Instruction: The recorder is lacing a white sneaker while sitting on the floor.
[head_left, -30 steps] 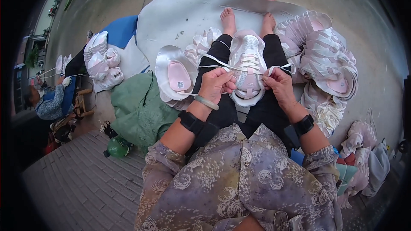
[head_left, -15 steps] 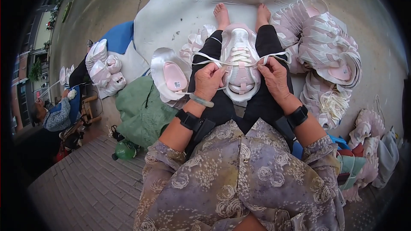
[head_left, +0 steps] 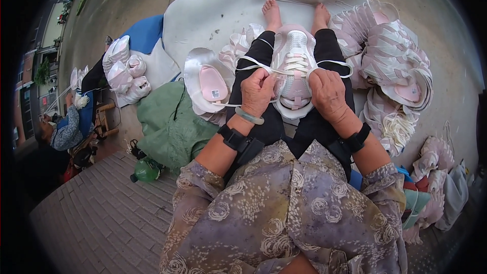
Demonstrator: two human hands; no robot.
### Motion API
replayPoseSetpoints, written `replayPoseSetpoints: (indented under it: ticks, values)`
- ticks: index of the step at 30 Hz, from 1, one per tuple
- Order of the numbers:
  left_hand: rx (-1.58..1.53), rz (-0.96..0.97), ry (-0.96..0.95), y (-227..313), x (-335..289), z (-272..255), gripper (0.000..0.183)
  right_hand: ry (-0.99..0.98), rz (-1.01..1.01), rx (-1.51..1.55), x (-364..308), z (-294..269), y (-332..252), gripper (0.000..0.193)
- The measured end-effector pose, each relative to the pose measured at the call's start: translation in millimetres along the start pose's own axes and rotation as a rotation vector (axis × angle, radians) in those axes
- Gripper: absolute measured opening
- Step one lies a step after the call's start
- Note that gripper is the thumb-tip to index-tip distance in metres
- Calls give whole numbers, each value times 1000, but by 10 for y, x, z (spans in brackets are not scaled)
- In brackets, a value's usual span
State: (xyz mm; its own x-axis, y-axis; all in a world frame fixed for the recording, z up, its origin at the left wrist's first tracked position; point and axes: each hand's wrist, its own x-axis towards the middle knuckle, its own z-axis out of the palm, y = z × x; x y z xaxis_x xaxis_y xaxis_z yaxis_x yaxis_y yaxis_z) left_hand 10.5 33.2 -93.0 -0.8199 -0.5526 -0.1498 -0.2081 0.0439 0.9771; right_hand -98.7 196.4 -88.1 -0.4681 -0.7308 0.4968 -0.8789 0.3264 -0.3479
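Between my thighs rests a white and pale pink sneaker upper (head_left: 293, 45), its toe pointing away from me and white laces (head_left: 296, 63) crossing its front. My left hand (head_left: 257, 92) is closed in a pinch on a lace at the left of the tongue. Opposite it, my right hand (head_left: 328, 95) has its fingers curled round the other lace end, which loops out over my right thigh. The fingertips of both hands are partly hidden. A loose lace length (head_left: 227, 105) trails from under my left hand toward a pink insole piece (head_left: 212, 83).
Stacked shoe uppers (head_left: 393, 53) with bundled white laces (head_left: 398, 127) lie to the right. On the left are a green cloth bag (head_left: 172, 122), a green bottle (head_left: 147, 170) and more uppers (head_left: 122, 66). A white sheet (head_left: 213, 5) lies under my feet. Another person (head_left: 66, 132) sits far left.
My right hand has turned its back upward and drawn in against the shoe's side. The left hand also sits closer to the tongue. The whole view has shifted slightly.
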Motion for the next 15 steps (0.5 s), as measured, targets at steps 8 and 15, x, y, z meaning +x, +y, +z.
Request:
replayPoseSetpoints:
  ticks: [8,15]
  values:
    - [113,102,44,-26,13,51,13,-24,406,362,-109,120,40,17]
    - [253,135,71,-101,32,85,10,-73,605,544,-166,-5,20,16]
